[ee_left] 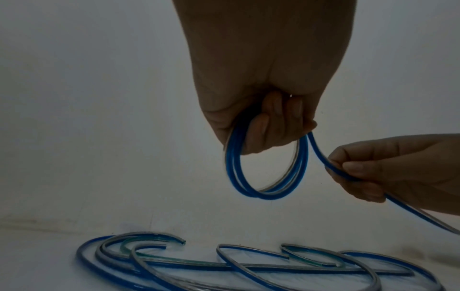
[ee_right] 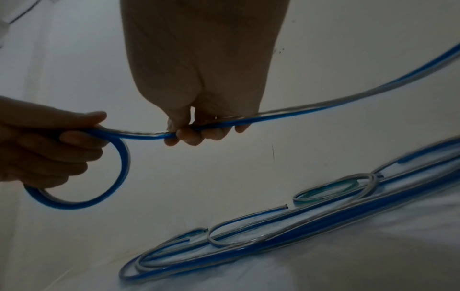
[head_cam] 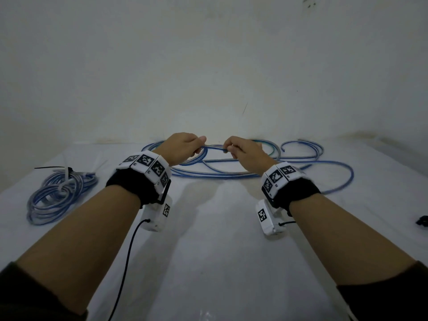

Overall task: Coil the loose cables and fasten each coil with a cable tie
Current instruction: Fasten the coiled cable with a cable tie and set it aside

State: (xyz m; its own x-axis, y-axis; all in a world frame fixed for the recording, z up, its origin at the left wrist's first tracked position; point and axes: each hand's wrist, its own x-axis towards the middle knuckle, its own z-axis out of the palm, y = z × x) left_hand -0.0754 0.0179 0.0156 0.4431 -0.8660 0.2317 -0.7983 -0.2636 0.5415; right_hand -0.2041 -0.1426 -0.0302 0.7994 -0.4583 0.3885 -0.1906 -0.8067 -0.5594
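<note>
Blue cable (ee_left: pixel 266 177): I count two loops gripped in my left hand (head_cam: pixel 183 147); my right hand (head_cam: pixel 245 154) pinches its tail; one tied coil (head_cam: pixel 58 193) lies near the table's (head_cam: pixel 220 251) left edge.

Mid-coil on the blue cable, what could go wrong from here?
1. The left hand holds only a small coil; a weak grip may let the springy loops pop open.
2. The slack runs from the right hand into the loose cables crossing on the table; pulling may snag or drag them.
</note>
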